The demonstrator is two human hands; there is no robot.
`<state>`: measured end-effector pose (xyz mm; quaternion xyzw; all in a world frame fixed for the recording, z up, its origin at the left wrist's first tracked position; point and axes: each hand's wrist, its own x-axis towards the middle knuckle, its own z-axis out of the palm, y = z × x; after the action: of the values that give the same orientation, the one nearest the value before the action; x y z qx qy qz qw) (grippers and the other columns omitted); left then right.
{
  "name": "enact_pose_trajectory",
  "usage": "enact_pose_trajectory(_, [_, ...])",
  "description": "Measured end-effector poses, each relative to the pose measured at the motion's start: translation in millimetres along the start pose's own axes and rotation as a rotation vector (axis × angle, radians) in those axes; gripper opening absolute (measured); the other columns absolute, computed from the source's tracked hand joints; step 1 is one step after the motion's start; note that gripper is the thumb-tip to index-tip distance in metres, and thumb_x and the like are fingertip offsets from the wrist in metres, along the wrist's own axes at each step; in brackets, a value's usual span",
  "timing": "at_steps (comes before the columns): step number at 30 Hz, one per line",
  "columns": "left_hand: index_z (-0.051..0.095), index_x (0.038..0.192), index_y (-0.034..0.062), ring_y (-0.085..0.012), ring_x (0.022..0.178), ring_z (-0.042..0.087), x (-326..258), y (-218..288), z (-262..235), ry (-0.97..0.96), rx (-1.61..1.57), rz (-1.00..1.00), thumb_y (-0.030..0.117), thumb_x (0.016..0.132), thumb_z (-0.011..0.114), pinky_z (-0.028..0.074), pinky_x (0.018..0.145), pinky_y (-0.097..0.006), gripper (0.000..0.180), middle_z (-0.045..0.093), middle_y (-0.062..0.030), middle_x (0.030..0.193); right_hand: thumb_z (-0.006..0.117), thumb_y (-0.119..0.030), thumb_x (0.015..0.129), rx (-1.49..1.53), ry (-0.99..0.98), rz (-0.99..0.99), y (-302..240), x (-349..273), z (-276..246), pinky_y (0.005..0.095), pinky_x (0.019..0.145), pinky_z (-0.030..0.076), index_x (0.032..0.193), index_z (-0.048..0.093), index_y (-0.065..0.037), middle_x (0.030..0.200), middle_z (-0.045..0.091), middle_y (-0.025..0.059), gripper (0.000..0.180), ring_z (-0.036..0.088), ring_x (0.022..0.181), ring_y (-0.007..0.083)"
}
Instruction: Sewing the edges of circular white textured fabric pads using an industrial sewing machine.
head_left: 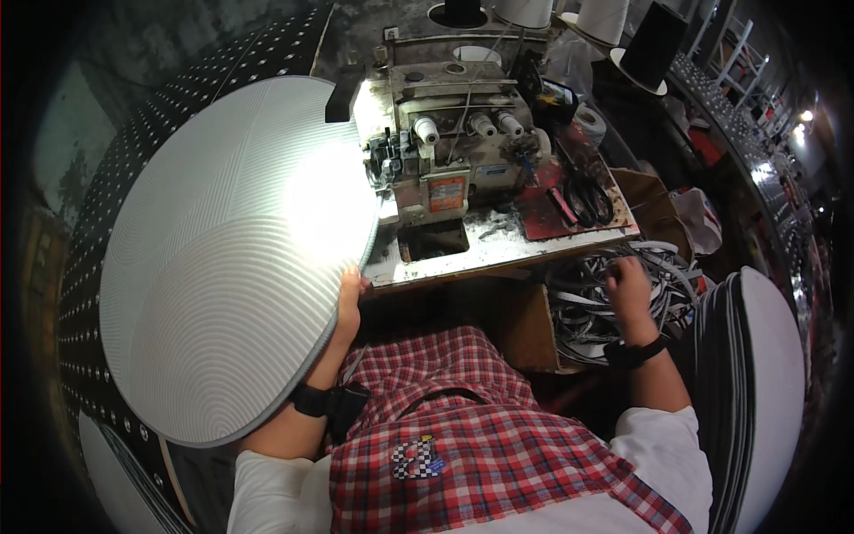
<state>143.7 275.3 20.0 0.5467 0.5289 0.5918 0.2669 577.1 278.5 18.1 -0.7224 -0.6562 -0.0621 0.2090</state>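
Note:
My left hand (350, 294) grips the right edge of a large round grey-white quilted pad (222, 258), which it holds up beside an overlock sewing machine (449, 147). The machine's lamp lights the pad brightly near the needle. My right hand (629, 283) reaches down into a cardboard box (527, 329) to my right, full of tangled black-and-white strips (587, 303), and its fingers are closed among the strips. Both wrists wear black bands.
Scissors (587, 198) lie on a red cloth on the worn machine table (498, 245). Thread cones (614, 18) stand behind the machine. A stack of round pads (756, 392) stands at my right. Black dotted fabric (98, 267) lies at the left.

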Motion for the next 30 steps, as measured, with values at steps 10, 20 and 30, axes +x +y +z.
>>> enact_pose_trajectory(10, [0.047, 0.066, 0.0111, -0.0088, 0.057, 0.048, 36, 6, -26, 0.136, -0.224, -0.413, 0.035, 0.087, 0.046, 0.04, 0.056, -0.023, 0.032, 0.057, -0.0044, 0.073, 0.063, -0.006, 0.066, 0.361, -0.041, -0.327, -89, -14, -12, 0.0345, 0.06, 0.046, 0.083, 0.058, -0.007, 0.076, 0.054, 0.0098, 0.018, 0.056, 0.07, 0.0288])
enact_pose_trajectory(20, [0.054, 0.085, 0.0065, -0.0116, 0.056, 0.05, 28, 84, -57, -0.112, -0.7, -0.877, 0.044, 0.088, 0.039, 0.041, 0.05, -0.024, 0.041, 0.056, -0.0034, 0.068, 0.061, -0.014, 0.072, 0.686, -0.238, -0.267, -143, -18, -27, 0.034, 0.065, 0.044, 0.09, 0.05, -0.001, 0.079, 0.053, 0.0155, 0.025, 0.054, 0.071, 0.0303])
enact_pose_trajectory(30, [0.06, 0.087, 0.0012, -0.0312, 0.083, 0.057, 146, 53, -24, -0.336, 1.179, 0.421, 0.008, 0.074, 0.052, 0.047, 0.072, -0.038, 0.017, 0.06, -0.0156, 0.091, 0.049, -0.018, 0.087, 1.15, -0.552, -0.301, -269, 24, 0, 0.0233, 0.058, 0.04, 0.105, 0.051, -0.005, 0.075, 0.054, 0.003, 0.023, 0.048, 0.063, 0.0094])
